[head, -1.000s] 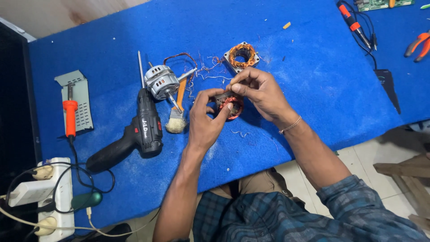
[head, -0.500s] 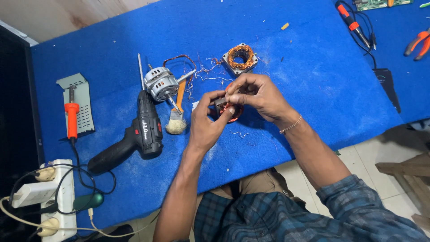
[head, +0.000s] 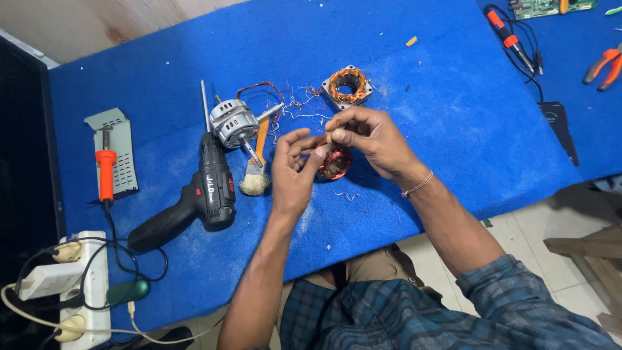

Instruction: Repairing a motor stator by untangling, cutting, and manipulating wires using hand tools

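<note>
Holding a small copper-wound coil (head: pixel 335 162) between them, both hands meet just above the blue surface (head: pixel 453 116), and that coil serves here as the landmark for everything else. The left hand (head: pixel 293 174) closes its fingertips on the coil's left side; the right hand (head: pixel 370 139) curls over its top and right, thumb and forefinger pinched on something thin at the upper edge (a strand of wire, probably, though it is too fine to tell). The coil thus lies directly between the hands, touching both, neither one nearer; whether it rests on the surface or is lifted just clear cannot be told. Its long axis is hard to read, since fingers cover much of it.

Counted around the coil: one square stator (head: pixel 348 86) with copper windings, up and slightly right, apart from the hands. One silver motor body (head: pixel 234 123) with its shaft lies to the upper left, and one small brush (head: pixel 255 176) to the left, near the left hand. One black cordless drill (head: pixel 194 198) lies farther left, one orange-handled soldering iron (head: pixel 105 170) on its metal stand beyond that. Loose wire scraps (head: pixel 301 104) are scattered above. Far to the upper right sit one pair of test probes (head: pixel 510 40) and one pair of orange pliers (head: pixel 602 65).
</note>
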